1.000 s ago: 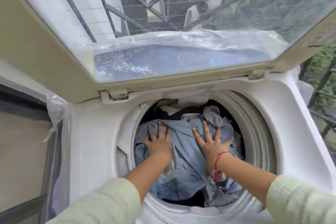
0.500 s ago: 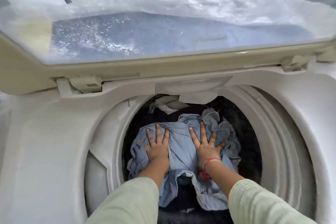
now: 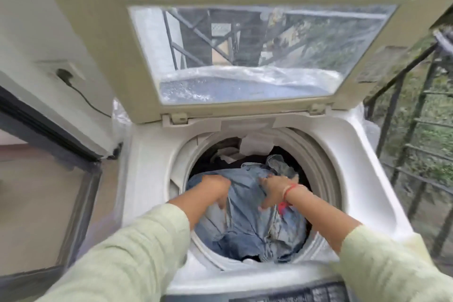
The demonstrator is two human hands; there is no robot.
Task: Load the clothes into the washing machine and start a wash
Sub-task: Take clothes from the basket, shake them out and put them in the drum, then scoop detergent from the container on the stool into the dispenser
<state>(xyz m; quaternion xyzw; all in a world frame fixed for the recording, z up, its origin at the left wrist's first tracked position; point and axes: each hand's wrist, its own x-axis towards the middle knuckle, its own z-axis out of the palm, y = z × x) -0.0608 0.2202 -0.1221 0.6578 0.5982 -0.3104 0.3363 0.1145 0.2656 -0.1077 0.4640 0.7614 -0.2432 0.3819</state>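
Top-loading washing machine (image 3: 367, 179), lid (image 3: 127, 56) raised upright behind drum (image 3: 316, 154). Drum filled near rim: blue clothes (image 3: 247, 223) on top, dark garments (image 3: 208, 162) at back. Both hands inside drum. Left hand (image 3: 215, 185) knuckles up, fingers curled down into blue fabric, gripping it. Right hand (image 3: 274, 189), red thread (image 3: 290, 189) at wrist, fingers curled round bunched blue fabric; slightly blurred.

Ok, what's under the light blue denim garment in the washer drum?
Around the light blue denim garment, dark clothing shows at back and front, white fabric behind. The garment hides whatever lies directly beneath.
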